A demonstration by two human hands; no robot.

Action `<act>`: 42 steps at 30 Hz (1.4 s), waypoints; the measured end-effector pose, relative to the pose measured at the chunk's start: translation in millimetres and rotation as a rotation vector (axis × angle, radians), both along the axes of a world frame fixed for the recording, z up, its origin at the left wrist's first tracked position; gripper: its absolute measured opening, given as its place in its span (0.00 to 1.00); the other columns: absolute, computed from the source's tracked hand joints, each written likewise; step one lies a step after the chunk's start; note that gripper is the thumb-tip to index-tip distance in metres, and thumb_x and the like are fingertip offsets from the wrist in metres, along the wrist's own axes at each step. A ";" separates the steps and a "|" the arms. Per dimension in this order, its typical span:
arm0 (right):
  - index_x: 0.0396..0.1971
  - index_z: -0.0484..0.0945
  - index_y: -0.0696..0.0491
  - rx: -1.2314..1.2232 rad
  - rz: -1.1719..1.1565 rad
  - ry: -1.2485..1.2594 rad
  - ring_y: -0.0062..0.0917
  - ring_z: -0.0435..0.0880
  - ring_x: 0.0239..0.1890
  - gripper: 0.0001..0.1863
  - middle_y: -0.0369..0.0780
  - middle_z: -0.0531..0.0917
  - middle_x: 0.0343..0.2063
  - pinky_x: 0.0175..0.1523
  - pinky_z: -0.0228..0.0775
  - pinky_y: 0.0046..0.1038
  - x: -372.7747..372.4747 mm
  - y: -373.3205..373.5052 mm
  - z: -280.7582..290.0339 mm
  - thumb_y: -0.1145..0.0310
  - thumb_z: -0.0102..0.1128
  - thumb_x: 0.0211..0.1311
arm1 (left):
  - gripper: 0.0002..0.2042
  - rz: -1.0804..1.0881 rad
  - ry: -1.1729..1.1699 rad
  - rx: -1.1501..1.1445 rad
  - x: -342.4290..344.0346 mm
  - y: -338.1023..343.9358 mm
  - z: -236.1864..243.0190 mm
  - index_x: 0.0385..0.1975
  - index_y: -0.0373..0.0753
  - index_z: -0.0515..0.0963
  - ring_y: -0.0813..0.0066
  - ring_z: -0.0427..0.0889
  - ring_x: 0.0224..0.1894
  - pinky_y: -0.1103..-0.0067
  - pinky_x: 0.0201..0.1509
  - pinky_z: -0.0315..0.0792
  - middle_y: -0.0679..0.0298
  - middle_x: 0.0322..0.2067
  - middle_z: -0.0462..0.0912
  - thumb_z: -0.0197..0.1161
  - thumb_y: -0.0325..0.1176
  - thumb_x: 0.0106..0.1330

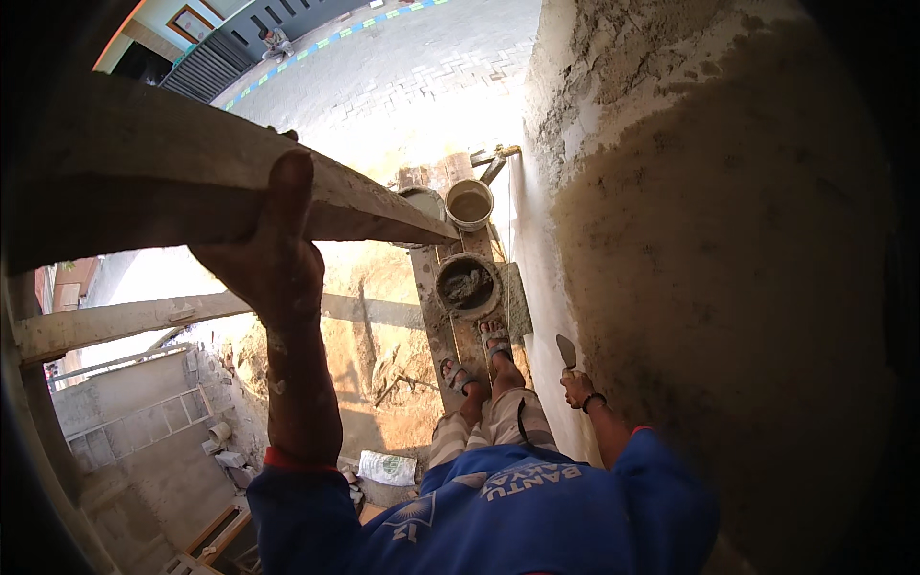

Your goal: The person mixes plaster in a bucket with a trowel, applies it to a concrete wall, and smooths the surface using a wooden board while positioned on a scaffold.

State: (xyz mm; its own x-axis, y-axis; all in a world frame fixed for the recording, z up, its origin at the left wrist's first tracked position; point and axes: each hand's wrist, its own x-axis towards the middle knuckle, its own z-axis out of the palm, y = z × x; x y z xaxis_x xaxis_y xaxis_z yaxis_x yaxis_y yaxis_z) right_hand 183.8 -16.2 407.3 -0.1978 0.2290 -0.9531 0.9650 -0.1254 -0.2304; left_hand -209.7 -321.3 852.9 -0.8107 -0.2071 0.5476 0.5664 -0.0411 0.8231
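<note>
My left hand (278,225) grips a thick wooden beam (134,144) that slants from the upper left down toward the plank platform. Low at my right side, my right hand (577,387) is closed on the handle of a small trowel (565,350), beside the plastered wall (709,287). I stand in sandals on narrow wooden planks (433,311). Just past my feet sits a bucket (468,286) of grey mortar, with another bucket (469,203) beyond it and a third container (418,199) partly hidden by the beam.
Sandy ground (369,350) lies below the planks. A lower beam (115,324) crosses at left, above a metal ladder (144,422), blocks and a white sack (386,468). A paved street (374,72) runs beyond, where a person (277,43) sits by a grey gate.
</note>
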 end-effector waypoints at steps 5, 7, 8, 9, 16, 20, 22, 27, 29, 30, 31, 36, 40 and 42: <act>0.30 0.75 0.50 -0.057 -0.015 -0.098 0.28 0.79 0.26 0.08 0.39 0.77 0.21 0.29 0.73 0.30 30.7 -10.6 9.7 0.67 0.62 0.50 | 0.31 -0.066 -0.201 -0.173 -27.6 33.2 -65.9 0.47 0.33 0.68 0.72 0.79 0.37 0.77 0.41 0.76 0.60 0.37 0.79 0.79 0.29 0.44; 0.31 0.75 0.49 -0.082 -0.028 -0.111 0.30 0.78 0.33 0.10 0.40 0.78 0.24 0.36 0.72 0.32 42.9 -6.5 11.4 0.67 0.64 0.47 | 0.34 -0.110 -0.239 -0.261 -36.6 56.3 -84.9 0.47 0.34 0.66 0.71 0.77 0.39 0.75 0.42 0.74 0.59 0.39 0.77 0.81 0.33 0.42; 0.31 0.74 0.50 -0.070 0.028 0.011 0.28 0.76 0.28 0.09 0.40 0.77 0.21 0.32 0.71 0.31 51.0 -6.2 8.4 0.66 0.61 0.49 | 0.35 -0.111 -0.244 -0.321 -38.6 71.0 -89.3 0.47 0.35 0.66 0.71 0.77 0.40 0.74 0.43 0.74 0.59 0.40 0.76 0.81 0.34 0.41; 0.31 0.73 0.51 -0.010 0.125 0.191 0.27 0.75 0.24 0.09 0.39 0.75 0.19 0.27 0.69 0.31 71.9 3.9 -5.6 0.64 0.59 0.52 | 0.35 -0.163 -0.227 -0.324 -45.9 94.9 -94.3 0.47 0.35 0.64 0.70 0.76 0.40 0.74 0.43 0.73 0.58 0.41 0.75 0.81 0.33 0.41; 0.29 0.69 0.52 0.000 0.151 0.194 0.22 0.71 0.13 0.09 0.36 0.71 0.14 0.19 0.65 0.30 63.3 -5.4 53.7 0.62 0.52 0.61 | 0.40 -0.199 -0.267 -0.472 -65.3 170.8 -183.5 0.52 0.34 0.62 0.58 0.77 0.47 0.67 0.50 0.72 0.51 0.45 0.74 0.80 0.36 0.41; 0.27 0.68 0.49 -0.034 -0.266 0.035 0.21 0.63 0.11 0.11 0.34 0.64 0.12 0.15 0.55 0.30 70.8 -4.4 74.9 0.58 0.49 0.62 | 0.38 -0.248 -0.225 -0.547 -68.5 228.5 -183.5 0.50 0.33 0.63 0.51 0.72 0.49 0.63 0.51 0.69 0.49 0.45 0.71 0.79 0.38 0.41; 0.25 0.68 0.48 -0.021 -0.182 0.130 0.21 0.62 0.10 0.13 0.34 0.64 0.11 0.15 0.53 0.29 86.6 -0.1 71.1 0.56 0.46 0.64 | 0.37 -0.310 -0.166 -0.583 -74.3 259.3 -184.1 0.50 0.32 0.63 0.48 0.71 0.49 0.61 0.51 0.68 0.47 0.45 0.70 0.78 0.37 0.42; 0.26 0.69 0.47 -0.039 -0.322 0.008 0.24 0.65 0.11 0.14 0.36 0.64 0.11 0.17 0.56 0.32 99.3 -8.9 82.8 0.54 0.43 0.65 | 0.36 -0.363 -0.232 -0.664 -74.7 311.5 -190.6 0.53 0.37 0.63 0.46 0.69 0.52 0.60 0.54 0.67 0.48 0.49 0.70 0.76 0.36 0.44; 0.31 0.69 0.50 0.091 0.018 0.196 0.26 0.72 0.15 0.12 0.38 0.69 0.14 0.20 0.63 0.35 134.4 0.2 67.9 0.56 0.50 0.61 | 0.36 -0.398 -0.218 -0.663 -71.8 346.8 -189.7 0.54 0.37 0.63 0.47 0.69 0.53 0.60 0.55 0.66 0.48 0.50 0.69 0.76 0.36 0.45; 0.36 0.68 0.53 -0.072 -0.372 -0.039 0.26 0.78 0.20 0.14 0.40 0.75 0.21 0.25 0.69 0.38 134.1 1.2 66.6 0.62 0.58 0.55 | 0.36 -0.378 -0.244 -0.693 -73.2 353.1 -193.1 0.55 0.37 0.62 0.46 0.69 0.53 0.59 0.56 0.66 0.47 0.51 0.69 0.75 0.36 0.46; 0.33 0.70 0.51 0.122 -0.084 0.313 0.24 0.74 0.17 0.15 0.37 0.72 0.18 0.22 0.64 0.34 145.8 -4.6 59.8 0.54 0.54 0.58 | 0.37 -0.358 -0.270 -0.724 -75.5 359.0 -196.4 0.57 0.37 0.61 0.45 0.70 0.53 0.59 0.56 0.67 0.45 0.52 0.69 0.75 0.35 0.48; 0.32 0.71 0.51 0.195 -0.023 0.463 0.31 0.75 0.18 0.15 0.39 0.74 0.19 0.23 0.66 0.34 185.7 -15.3 32.7 0.54 0.56 0.59 | 0.39 -0.387 -0.305 -0.782 -88.0 387.3 -222.1 0.62 0.38 0.57 0.44 0.68 0.57 0.58 0.59 0.65 0.44 0.56 0.67 0.72 0.36 0.51; 0.34 0.70 0.54 0.213 0.237 0.291 0.45 0.80 0.32 0.14 0.48 0.79 0.27 0.35 0.72 0.43 207.7 -16.6 10.3 0.67 0.59 0.47 | 0.47 -0.502 -0.191 -0.715 -96.9 386.2 -216.6 0.66 0.36 0.49 0.43 0.65 0.59 0.58 0.62 0.63 0.42 0.58 0.64 0.74 0.38 0.49; 0.36 0.70 0.55 0.185 0.259 0.228 0.48 0.80 0.36 0.17 0.50 0.80 0.30 0.39 0.72 0.44 205.9 -19.7 16.1 0.71 0.59 0.43 | 0.49 -0.543 -0.169 -0.703 -101.0 379.7 -212.7 0.67 0.35 0.47 0.43 0.63 0.61 0.58 0.63 0.61 0.41 0.59 0.62 0.74 0.37 0.49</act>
State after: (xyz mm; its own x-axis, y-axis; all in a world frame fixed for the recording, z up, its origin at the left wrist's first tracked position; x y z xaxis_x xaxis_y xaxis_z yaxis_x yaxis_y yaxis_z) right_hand 389.7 -35.9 423.4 -0.4738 0.3079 -0.8250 0.8805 0.1795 -0.4387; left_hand -310.8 58.3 640.2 -0.7804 0.5650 0.2677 0.4847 0.2763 0.8299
